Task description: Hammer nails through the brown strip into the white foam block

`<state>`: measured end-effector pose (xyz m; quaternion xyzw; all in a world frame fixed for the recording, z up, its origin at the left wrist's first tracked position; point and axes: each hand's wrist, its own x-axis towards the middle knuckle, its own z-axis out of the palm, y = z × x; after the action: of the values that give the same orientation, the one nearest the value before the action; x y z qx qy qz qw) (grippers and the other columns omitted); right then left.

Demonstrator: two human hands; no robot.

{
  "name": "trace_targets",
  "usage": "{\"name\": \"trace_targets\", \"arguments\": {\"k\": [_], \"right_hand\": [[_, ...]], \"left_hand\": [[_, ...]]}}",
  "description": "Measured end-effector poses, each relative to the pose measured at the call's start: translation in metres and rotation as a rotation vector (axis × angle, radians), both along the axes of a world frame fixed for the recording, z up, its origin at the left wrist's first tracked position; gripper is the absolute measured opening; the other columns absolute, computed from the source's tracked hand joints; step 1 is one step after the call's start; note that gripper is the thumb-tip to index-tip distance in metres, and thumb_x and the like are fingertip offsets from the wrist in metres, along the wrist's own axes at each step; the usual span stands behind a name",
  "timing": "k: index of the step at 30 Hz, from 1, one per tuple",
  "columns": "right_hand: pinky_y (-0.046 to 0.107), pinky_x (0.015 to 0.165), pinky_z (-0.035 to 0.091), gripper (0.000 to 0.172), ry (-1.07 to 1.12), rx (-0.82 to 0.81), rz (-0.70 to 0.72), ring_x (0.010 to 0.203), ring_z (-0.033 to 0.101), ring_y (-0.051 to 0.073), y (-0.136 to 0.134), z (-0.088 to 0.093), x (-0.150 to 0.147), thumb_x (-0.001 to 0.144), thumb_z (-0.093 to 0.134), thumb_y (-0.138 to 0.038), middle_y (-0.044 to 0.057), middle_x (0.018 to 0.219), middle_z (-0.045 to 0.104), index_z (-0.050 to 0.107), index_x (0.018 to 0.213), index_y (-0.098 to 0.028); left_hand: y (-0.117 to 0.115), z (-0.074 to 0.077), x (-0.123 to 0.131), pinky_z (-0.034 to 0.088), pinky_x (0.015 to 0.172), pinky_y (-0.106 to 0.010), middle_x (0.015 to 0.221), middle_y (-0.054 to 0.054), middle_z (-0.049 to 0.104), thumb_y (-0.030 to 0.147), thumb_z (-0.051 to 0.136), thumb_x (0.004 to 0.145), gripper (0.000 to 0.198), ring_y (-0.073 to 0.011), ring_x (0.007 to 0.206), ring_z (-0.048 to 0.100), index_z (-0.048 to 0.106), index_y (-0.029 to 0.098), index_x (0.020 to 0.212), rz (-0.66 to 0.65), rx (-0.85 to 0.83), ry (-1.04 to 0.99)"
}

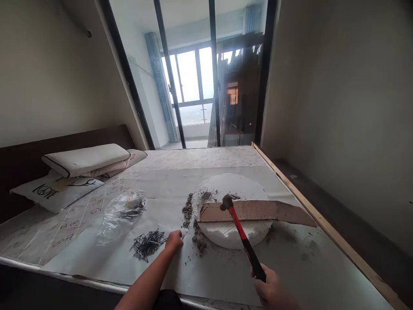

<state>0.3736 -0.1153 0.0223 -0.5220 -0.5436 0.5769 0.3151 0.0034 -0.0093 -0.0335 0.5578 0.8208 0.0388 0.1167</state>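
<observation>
My right hand (270, 285) is wrapped round the black lower handle of a claw hammer (240, 228) with a red upper shaft. Its metal head shows over a brown strip (251, 211), which looks like cardboard dotted with several small marks; whether they touch I cannot tell. The strip lies across a round white slab (222, 234), its right end jutting past the edge. My left hand (174, 241) is closed, resting between the slab and a heap of loose nails (148, 243). What its fingers hold, if anything, is hidden.
Grey crumbly debris (187, 210) lies along the slab's left side. A clear plastic bag (121, 211) sits behind the nails. Pillows (87, 159) are stacked at the left on the bed-like surface, covered by a pale sheet (161, 183). A wooden rail (297, 183) edges the right side.
</observation>
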Motion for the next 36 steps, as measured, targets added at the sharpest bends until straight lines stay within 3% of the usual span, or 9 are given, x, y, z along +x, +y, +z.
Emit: {"name": "trace_targets", "arguments": {"k": [5,9,14,17,20,24,28,36], "right_hand": [[0.022,0.046,0.027,0.01,0.038,0.008,-0.021,0.045,0.031,0.009,0.006,-0.004,0.003,0.063,0.048,-0.027,-0.008,0.05,0.03,0.043,0.07,-0.021],[0.022,0.044,0.025,0.015,0.049,-0.051,-0.05,0.041,0.029,0.008,0.009,-0.001,0.011,0.064,0.05,-0.032,-0.01,0.047,0.029,0.043,0.073,-0.022],[0.022,0.041,0.024,0.02,0.105,-0.12,-0.05,0.037,0.029,0.008,0.011,0.003,0.021,0.067,0.049,-0.034,-0.011,0.044,0.027,0.045,0.082,-0.021],[0.022,0.041,0.024,0.021,0.133,-0.131,-0.063,0.036,0.029,0.008,0.014,0.003,0.025,0.067,0.049,-0.031,-0.011,0.043,0.029,0.046,0.085,-0.02],[0.022,0.043,0.025,0.019,0.151,-0.097,-0.073,0.038,0.029,0.007,0.017,0.004,0.028,0.067,0.048,-0.029,-0.011,0.045,0.03,0.046,0.083,-0.02],[0.023,0.047,0.026,0.017,0.165,-0.068,-0.037,0.043,0.032,0.009,0.019,0.006,0.028,0.066,0.045,-0.03,-0.01,0.046,0.028,0.045,0.081,-0.02],[0.024,0.048,0.024,0.018,0.139,-0.076,0.017,0.045,0.03,0.009,0.022,0.006,0.03,0.064,0.045,-0.033,-0.009,0.051,0.029,0.044,0.078,-0.021],[0.024,0.049,0.025,0.017,0.104,-0.111,0.064,0.046,0.029,0.01,0.025,0.006,0.033,0.064,0.044,-0.032,-0.009,0.051,0.026,0.043,0.077,-0.022]], "left_hand": [[0.005,0.009,0.007,0.037,0.063,-0.025,0.09,-0.011,0.069,0.004,0.051,0.066,0.026,-0.022,0.082,0.063,0.061,0.017,0.087,-0.003,-0.01,0.086],[0.014,0.036,0.011,0.039,0.065,-0.023,0.082,-0.006,0.068,0.009,0.051,0.068,0.029,-0.0183,0.08,0.063,0.061,0.017,0.094,-0.003,0.127,0.025],[0.043,0.081,0.034,0.044,0.06,-0.024,0.068,-0.004,0.067,0.024,0.049,0.072,0.026,-0.0165,0.065,0.062,0.068,0.014,0.086,-0.065,0.297,-0.421],[0.067,0.093,0.07,0.047,0.059,-0.025,0.07,-0.006,0.068,0.035,0.056,0.07,0.028,-0.0152,0.061,0.061,0.07,0.013,0.08,-0.132,0.325,-0.703],[0.089,0.092,0.108,0.048,0.058,-0.026,0.065,-0.006,0.067,0.04,0.059,0.068,0.03,-0.0142,0.058,0.059,0.071,0.012,0.074,-0.201,0.346,-0.759],[0.111,0.083,0.14,0.047,0.058,-0.026,0.064,-0.005,0.068,0.039,0.055,0.071,0.03,-0.0145,0.057,0.059,0.071,0.013,0.071,-0.25,0.392,-0.63],[0.121,0.073,0.148,0.046,0.064,-0.027,0.071,-0.006,0.071,0.04,0.052,0.074,0.031,-0.0185,0.07,0.063,0.071,0.016,0.071,-0.293,0.437,-0.503],[0.124,0.066,0.148,0.046,0.074,-0.031,0.087,-0.008,0.073,0.038,0.055,0.073,0.028,-0.022,0.08,0.066,0.073,0.017,0.077,-0.28,0.429,-0.503]]}}
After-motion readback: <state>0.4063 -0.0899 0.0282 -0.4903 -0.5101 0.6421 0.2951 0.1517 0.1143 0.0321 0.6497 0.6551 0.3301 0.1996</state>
